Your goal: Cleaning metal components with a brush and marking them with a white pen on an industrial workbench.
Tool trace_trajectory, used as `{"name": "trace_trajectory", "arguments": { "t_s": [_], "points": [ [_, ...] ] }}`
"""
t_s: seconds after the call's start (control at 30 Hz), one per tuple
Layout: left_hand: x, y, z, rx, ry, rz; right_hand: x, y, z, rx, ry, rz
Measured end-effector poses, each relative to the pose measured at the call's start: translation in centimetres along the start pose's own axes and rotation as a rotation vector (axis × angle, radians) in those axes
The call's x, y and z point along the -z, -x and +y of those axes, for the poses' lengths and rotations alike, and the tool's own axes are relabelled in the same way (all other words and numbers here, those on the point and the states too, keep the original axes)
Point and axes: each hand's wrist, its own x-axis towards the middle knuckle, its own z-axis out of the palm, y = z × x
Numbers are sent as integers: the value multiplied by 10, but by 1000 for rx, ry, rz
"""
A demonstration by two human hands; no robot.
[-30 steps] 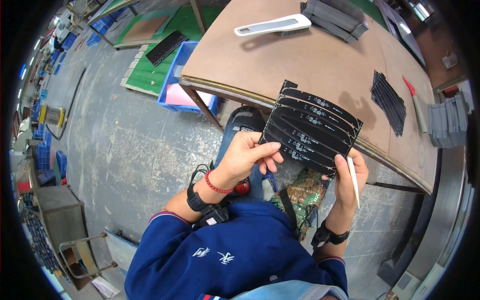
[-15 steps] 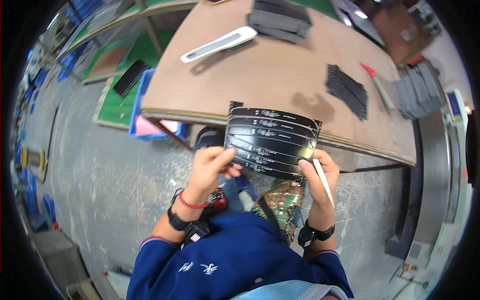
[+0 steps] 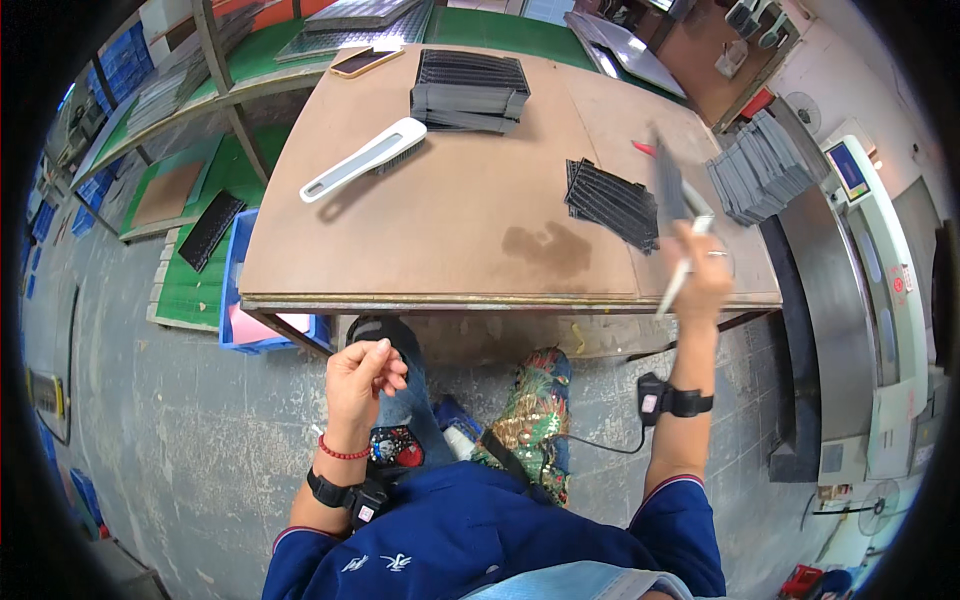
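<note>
My left hand (image 3: 365, 375) hangs in front of the table, its fingers curled and the thumb on top, with nothing visible in it. Above the table's right side, my right hand (image 3: 703, 272) is closed round a thin white pointed stick (image 3: 673, 288). The same hand also grips a dark flat sheet (image 3: 668, 180), seen nearly edge-on and smeared by motion. Just left of it, a fanned pile of black strips (image 3: 610, 202) lies on the brown table (image 3: 450, 230). Behind the sheet, a tool with a red end (image 3: 643, 148) is partly hidden.
A white-handled brush (image 3: 365, 160) lies on the table's left. Behind it are a stack of black pieces (image 3: 470, 95) and a phone (image 3: 367, 63). Grey sheets (image 3: 760, 165) are stacked at the right, beside a machine (image 3: 885, 280). A blue bin (image 3: 240, 250) stands below the left edge.
The printed black sheet has left my left hand. My right hand has carried it forward and right, over the table. My left hand has drawn back slightly and curled. The view has shifted.
</note>
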Motion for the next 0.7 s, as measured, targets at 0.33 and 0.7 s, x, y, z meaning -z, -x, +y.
{"name": "trace_trajectory", "arguments": {
  "t_s": [0.33, 0.7],
  "points": [
    [18, 5, 12, -83, -63, 35, -28, 11, 33, -182, -46, -172],
    [16, 6, 13, -132, -122, 14, -53, 4, 103, -340, 297, -705]
  ]
}}
